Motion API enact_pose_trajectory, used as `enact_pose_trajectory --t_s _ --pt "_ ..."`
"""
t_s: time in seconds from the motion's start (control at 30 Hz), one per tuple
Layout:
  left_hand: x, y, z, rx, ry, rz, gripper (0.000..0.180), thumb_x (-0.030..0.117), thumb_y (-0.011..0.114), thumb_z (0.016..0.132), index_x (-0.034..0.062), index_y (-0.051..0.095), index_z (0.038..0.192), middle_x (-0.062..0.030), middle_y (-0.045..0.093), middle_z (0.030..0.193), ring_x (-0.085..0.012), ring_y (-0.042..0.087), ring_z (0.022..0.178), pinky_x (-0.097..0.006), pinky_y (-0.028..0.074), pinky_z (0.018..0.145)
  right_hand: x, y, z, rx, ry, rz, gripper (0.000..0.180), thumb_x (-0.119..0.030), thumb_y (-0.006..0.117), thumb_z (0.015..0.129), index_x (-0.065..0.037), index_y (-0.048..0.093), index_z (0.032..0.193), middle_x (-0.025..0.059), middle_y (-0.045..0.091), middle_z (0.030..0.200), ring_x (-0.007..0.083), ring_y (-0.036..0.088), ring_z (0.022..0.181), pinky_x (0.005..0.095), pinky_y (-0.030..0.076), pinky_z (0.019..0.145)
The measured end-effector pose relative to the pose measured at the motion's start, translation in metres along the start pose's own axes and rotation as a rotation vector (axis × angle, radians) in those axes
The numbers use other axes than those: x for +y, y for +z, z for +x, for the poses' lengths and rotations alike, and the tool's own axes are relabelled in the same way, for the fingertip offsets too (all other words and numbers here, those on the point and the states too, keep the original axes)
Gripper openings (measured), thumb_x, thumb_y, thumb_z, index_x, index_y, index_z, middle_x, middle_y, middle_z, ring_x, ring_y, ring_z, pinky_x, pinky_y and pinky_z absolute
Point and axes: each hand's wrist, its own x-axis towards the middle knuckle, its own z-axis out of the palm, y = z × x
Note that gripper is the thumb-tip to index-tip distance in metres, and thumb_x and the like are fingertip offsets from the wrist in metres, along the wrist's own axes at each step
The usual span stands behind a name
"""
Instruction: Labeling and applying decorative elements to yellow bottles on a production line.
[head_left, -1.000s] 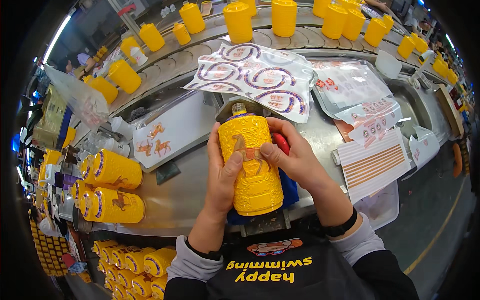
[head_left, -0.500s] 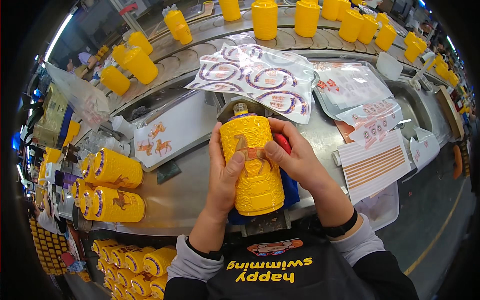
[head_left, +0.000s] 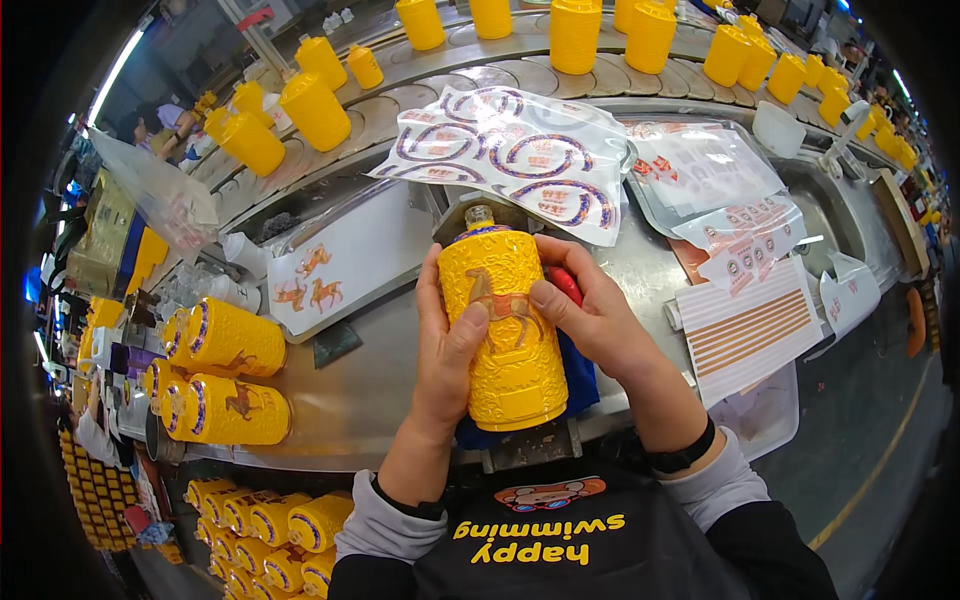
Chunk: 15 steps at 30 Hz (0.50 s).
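Note:
A yellow embossed bottle (head_left: 512, 375) with a short clear neck lies tilted before me, neck pointing away. On its front is a brown horse decal (head_left: 500, 308). My left hand (head_left: 446, 345) wraps the left side, its thumb pressed at the decal's left edge. From the right, my right hand (head_left: 592, 312) grips the bottle, thumb tip on the horse's hindquarters. Something red (head_left: 563, 285) shows between the right palm and the bottle; its kind is hidden. Blue cloth (head_left: 578, 385) lies under the bottle.
Decal sheets (head_left: 500, 155) lie beyond the bottle; a tray with horse decals (head_left: 345, 255) is left, striped sheets (head_left: 750, 325) right. Decorated bottles (head_left: 235, 410) lie at left, more below. A conveyor (head_left: 400, 115) carries plain yellow bottles. A sink (head_left: 835, 215) is far right.
The yellow bottles on the conveyor have shifted to the right. My hands and the held bottle have stayed almost still.

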Motion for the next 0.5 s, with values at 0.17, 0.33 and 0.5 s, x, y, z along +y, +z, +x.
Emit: enact_pose_trajectory --t_s 0.17,0.33,0.5 --pt "0.0011 0.0024 0.0001 -0.002 -0.009 -0.009 0.085 0.025 0.061 0.093 0.0035 0.006 0.154 -0.0178 0.036 0.144 -0.026 0.045 0.13 -0.037 0.04 0.108 0.0014 -0.0018 0.0 -0.005 -0.028 -0.047 0.053 -0.03 0.06 0.099 0.004 0.043 0.136 0.0149 0.057 0.125 0.019 0.054 0.116 0.0306 0.043 0.1" --pt "0.0002 0.0013 0.0001 -0.008 -0.003 -0.001 0.084 0.025 0.06 0.093 0.0044 0.006 0.155 -0.0182 0.036 0.145 -0.0264 0.045 0.13 -0.038 0.04 0.108 0.0041 -0.0037 -0.0004 -0.004 -0.008 -0.057 0.05 -0.029 0.055 0.101 0.004 0.044 0.137 0.0153 0.057 0.127 0.0198 0.054 0.118 0.0312 0.042 0.101" --pt "-0.0002 0.001 0.0003 -0.004 0.0 0.008 0.083 0.025 0.059 0.093 0.0046 0.006 0.155 -0.0185 0.036 0.145 -0.0268 0.046 0.13 -0.038 0.04 0.107 -0.004 -0.0054 -0.0018 -0.038 0.072 -0.053 0.046 -0.023 0.048 0.104 -0.001 0.04 0.143 0.0042 0.055 0.126 0.0062 0.05 0.095 0.02 0.044 0.081"
